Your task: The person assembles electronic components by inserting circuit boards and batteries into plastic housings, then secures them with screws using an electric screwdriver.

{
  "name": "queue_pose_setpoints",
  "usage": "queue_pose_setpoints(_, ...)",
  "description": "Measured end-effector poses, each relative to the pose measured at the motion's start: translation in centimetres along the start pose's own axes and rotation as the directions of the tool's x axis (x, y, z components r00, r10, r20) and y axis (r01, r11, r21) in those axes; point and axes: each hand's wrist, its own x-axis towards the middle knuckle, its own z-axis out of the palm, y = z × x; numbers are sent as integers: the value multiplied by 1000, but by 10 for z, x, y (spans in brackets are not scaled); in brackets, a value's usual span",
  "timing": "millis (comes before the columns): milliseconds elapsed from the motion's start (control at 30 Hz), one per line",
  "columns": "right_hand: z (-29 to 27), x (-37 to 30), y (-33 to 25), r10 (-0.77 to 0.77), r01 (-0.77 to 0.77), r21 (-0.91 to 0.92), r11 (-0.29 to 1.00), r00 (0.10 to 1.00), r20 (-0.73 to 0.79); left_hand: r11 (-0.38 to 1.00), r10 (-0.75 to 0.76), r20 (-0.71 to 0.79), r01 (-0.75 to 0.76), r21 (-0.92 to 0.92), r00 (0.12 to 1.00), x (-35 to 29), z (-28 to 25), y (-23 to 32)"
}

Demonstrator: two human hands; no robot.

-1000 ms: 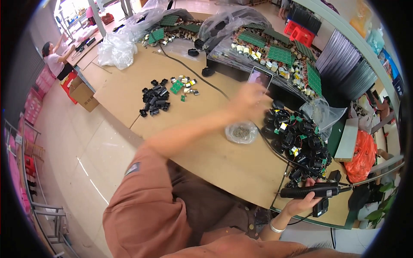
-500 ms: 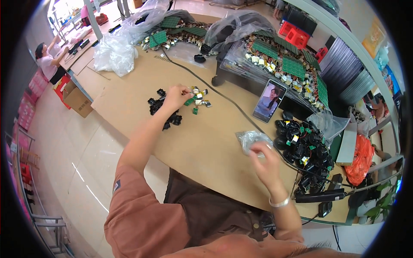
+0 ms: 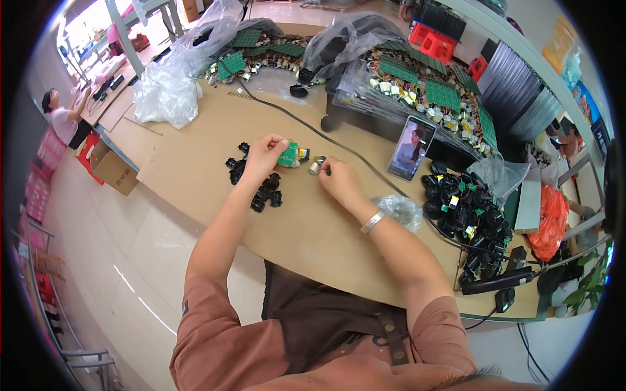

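Pinched at its edge by my left hand (image 3: 264, 155) is a green circuit board (image 3: 288, 155), raised slightly above the cardboard-covered table. A small part with a yellow band (image 3: 304, 154) hangs by its right edge. My right hand (image 3: 340, 182) has come in from the right, its thumb and fingers closed at a small silver-and-white part (image 3: 315, 165) that looks like a little battery pack. Just left of and below my left hand lies a loose cluster of black plastic housings (image 3: 264, 194). Any wires between the board and the small parts are too small to make out.
A clear plastic bag (image 3: 399, 212) lies right of my right forearm. Beyond it are a propped phone (image 3: 411, 148) and a heap of black housings (image 3: 468, 218). A black cable (image 3: 352, 151) crosses the table. Boards with wired parts (image 3: 441, 95) fill the far side.
My right hand has moved left and forward from beside the plastic bag to the small parts. The green board in my left hand now shows more fully, lifted and turned. The view has shifted slightly.
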Motion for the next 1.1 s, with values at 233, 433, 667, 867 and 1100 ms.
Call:
queue_pose_setpoints(233, -80, -76, -30, 75, -35, -164, 986, 968, 242, 943, -95, 139, 44, 330, 986, -11, -8, 13)
queue_pose_setpoints(433, -110, -156, -2, 42, 16, -270, 963, 977, 209, 575, 131, 52, -119, 809, 990, -21, 6, 50)
queue_pose_setpoints(667, -115, -157, -12, 136, -106, -353, 930, 989, 59, 598, -2, 110, -87, 797, 994, 55, 37, 44)
queue_pose_setpoints(867, -96, -163, 5, 148, -123, -341, 932, 988, 47, 665, 200, 263, -328, 671, 944, 108, 107, -22)
queue_pose_setpoints(1100, -162, -198, 24, 410, -304, 613, 729, 911, -37, 589, 177, 151, -227, 776, 973, 80, 112, 20)
